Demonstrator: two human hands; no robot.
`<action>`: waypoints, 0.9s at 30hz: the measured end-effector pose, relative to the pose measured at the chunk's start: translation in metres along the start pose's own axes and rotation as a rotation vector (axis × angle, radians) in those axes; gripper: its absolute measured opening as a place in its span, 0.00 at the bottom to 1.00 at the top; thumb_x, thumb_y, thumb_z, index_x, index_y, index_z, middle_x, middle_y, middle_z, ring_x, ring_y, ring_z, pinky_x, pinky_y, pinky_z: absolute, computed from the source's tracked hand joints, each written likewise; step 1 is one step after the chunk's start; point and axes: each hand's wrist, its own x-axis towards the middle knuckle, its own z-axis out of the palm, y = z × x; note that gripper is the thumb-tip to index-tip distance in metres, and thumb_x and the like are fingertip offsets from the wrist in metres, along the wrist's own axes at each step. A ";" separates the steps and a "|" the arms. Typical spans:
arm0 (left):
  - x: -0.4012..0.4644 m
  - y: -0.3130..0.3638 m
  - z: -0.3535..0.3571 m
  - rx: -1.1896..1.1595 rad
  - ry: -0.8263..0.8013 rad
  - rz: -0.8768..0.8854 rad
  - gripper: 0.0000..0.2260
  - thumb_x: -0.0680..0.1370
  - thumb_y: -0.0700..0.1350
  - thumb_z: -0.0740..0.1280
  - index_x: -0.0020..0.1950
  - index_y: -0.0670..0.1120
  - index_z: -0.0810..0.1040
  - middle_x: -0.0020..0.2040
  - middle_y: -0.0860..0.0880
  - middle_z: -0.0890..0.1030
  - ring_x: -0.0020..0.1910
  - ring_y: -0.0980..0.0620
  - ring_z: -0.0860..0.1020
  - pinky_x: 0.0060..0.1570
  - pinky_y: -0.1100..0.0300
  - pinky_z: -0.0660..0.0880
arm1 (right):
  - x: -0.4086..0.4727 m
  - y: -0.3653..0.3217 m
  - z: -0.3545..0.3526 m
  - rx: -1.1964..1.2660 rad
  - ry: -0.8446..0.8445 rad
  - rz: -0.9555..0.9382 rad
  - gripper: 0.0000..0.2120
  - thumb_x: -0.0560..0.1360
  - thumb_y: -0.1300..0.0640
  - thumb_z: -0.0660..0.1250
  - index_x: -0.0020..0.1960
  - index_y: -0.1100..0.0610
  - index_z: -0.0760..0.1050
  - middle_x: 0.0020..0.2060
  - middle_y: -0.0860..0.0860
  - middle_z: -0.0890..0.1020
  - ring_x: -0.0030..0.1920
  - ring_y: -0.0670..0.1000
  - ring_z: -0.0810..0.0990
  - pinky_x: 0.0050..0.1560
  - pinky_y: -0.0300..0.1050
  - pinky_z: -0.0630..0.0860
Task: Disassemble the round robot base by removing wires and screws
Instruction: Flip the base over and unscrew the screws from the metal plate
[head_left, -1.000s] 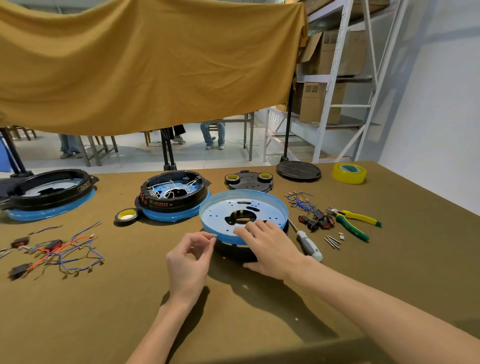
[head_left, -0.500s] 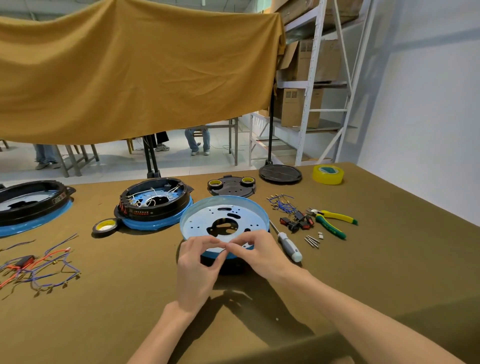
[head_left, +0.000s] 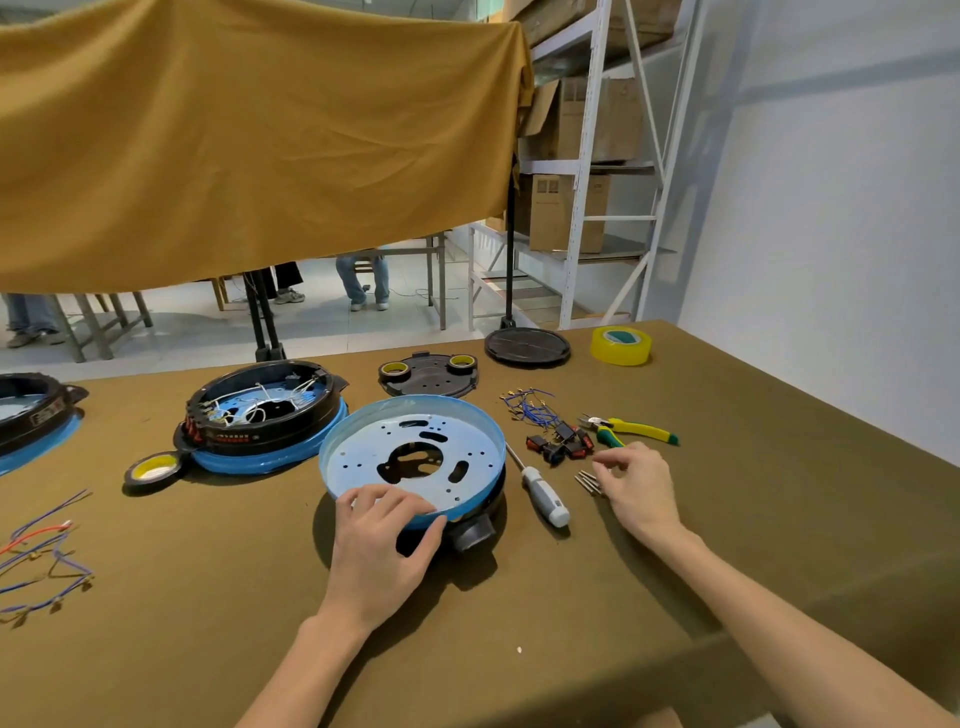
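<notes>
Nearest, the left hand (head_left: 382, 545) holds the near rim of the round blue base (head_left: 413, 457), fingers on top and thumb under the edge. Right of it lies a screwdriver (head_left: 540, 491). The right hand (head_left: 636, 486), fingers loosely curled, hovers at the loose screws (head_left: 588, 480); whether it pinches one, I cannot tell. Farther back lie pliers (head_left: 631, 430).

A mustard cloth (head_left: 249, 140) is hanging across the upper left of the frame, draping over black stands (head_left: 262, 322). Beneath it, people's legs (head_left: 363, 280) are showing on a pale floor (head_left: 208, 327) beside metal tables (head_left: 431, 280). At upper right, white shelving (head_left: 592, 171) is holding cardboard boxes (head_left: 566, 208) against a bluish-white wall (head_left: 831, 208).
</notes>
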 end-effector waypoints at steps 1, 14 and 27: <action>0.000 -0.001 0.000 0.001 -0.008 -0.002 0.12 0.76 0.59 0.67 0.49 0.53 0.85 0.49 0.58 0.84 0.54 0.54 0.77 0.61 0.55 0.65 | 0.004 0.008 0.001 -0.022 -0.011 0.013 0.06 0.77 0.55 0.73 0.53 0.51 0.87 0.49 0.51 0.82 0.53 0.54 0.76 0.52 0.51 0.74; 0.000 0.000 -0.002 -0.045 -0.042 -0.030 0.07 0.74 0.52 0.72 0.50 0.53 0.84 0.49 0.58 0.82 0.53 0.59 0.75 0.62 0.57 0.65 | -0.008 -0.032 0.002 0.215 0.006 -0.204 0.10 0.77 0.56 0.72 0.58 0.53 0.82 0.47 0.46 0.77 0.51 0.47 0.78 0.54 0.50 0.77; -0.008 -0.004 -0.025 -0.002 0.148 -0.038 0.23 0.68 0.43 0.82 0.60 0.46 0.80 0.58 0.47 0.77 0.59 0.50 0.75 0.63 0.63 0.67 | -0.017 -0.122 0.016 -0.151 -0.307 -1.005 0.08 0.78 0.52 0.72 0.56 0.52 0.81 0.55 0.47 0.84 0.59 0.49 0.80 0.69 0.50 0.71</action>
